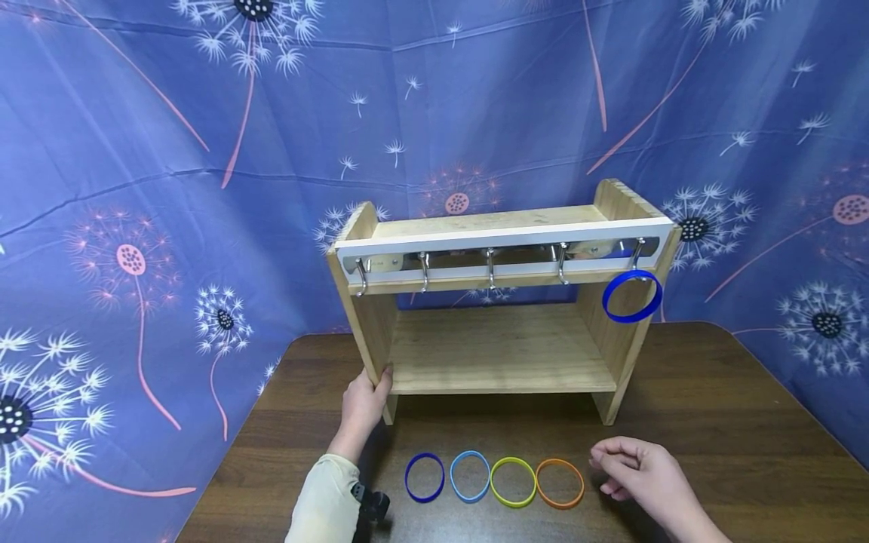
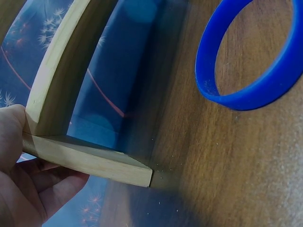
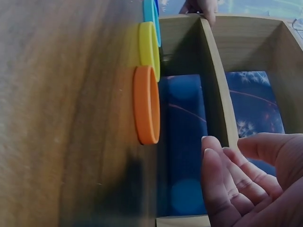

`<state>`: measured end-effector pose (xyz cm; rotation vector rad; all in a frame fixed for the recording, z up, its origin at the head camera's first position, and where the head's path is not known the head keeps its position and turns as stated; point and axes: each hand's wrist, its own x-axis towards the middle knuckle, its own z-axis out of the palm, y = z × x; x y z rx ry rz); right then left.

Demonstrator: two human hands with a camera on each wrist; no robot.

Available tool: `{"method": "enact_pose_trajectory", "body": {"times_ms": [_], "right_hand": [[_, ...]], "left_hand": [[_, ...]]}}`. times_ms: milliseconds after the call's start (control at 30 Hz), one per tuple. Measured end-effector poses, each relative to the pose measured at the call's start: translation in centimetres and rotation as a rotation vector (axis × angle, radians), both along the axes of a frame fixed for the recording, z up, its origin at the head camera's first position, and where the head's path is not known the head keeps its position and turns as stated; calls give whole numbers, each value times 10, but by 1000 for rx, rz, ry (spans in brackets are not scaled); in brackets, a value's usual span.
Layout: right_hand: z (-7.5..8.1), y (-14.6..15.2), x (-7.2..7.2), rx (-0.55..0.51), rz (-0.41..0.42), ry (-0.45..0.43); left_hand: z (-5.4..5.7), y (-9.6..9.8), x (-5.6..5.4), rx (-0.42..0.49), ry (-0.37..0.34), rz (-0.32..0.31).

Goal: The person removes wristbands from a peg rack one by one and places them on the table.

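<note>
My left hand point(image 1: 363, 407) grips the lower left side panel of a small wooden shelf point(image 1: 502, 347), its thumb on the panel's inner side. In the left wrist view the fingers point(image 2: 64, 189) pass under the panel's edge. My right hand point(image 1: 638, 471) hovers over the table with loosely bent fingers, holding nothing, just right of an orange wristband point(image 1: 560, 506). Left of that band lie a yellow wristband point(image 1: 514, 504), a light blue wristband point(image 1: 452, 477) and a dark blue wristband point(image 1: 407, 483) in a row. Another blue wristband point(image 1: 631, 319) hangs from the rightmost hook point(image 1: 637, 253).
A white rail point(image 1: 434, 243) with several metal hooks runs across the shelf's upper front. The shelf stands on a brown wooden table point(image 1: 720, 422). Behind hangs a blue cloth point(image 1: 475, 98) with a dandelion print. A black wrist-camera mount point(image 1: 372, 501) sits at the left wrist.
</note>
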<state>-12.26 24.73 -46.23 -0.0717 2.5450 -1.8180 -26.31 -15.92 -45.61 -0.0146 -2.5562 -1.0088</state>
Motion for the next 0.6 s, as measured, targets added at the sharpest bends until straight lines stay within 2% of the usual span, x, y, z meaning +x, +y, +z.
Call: {"method": "enact_pose_trajectory", "body": {"times_ms": [333, 600], "right_hand": [[14, -3, -1, -38, -97, 61], [25, 1, -6, -19, -79, 174]], "left_hand": [[-1, 0, 0, 1, 2, 1], [0, 0, -1, 0, -2, 5]]}}
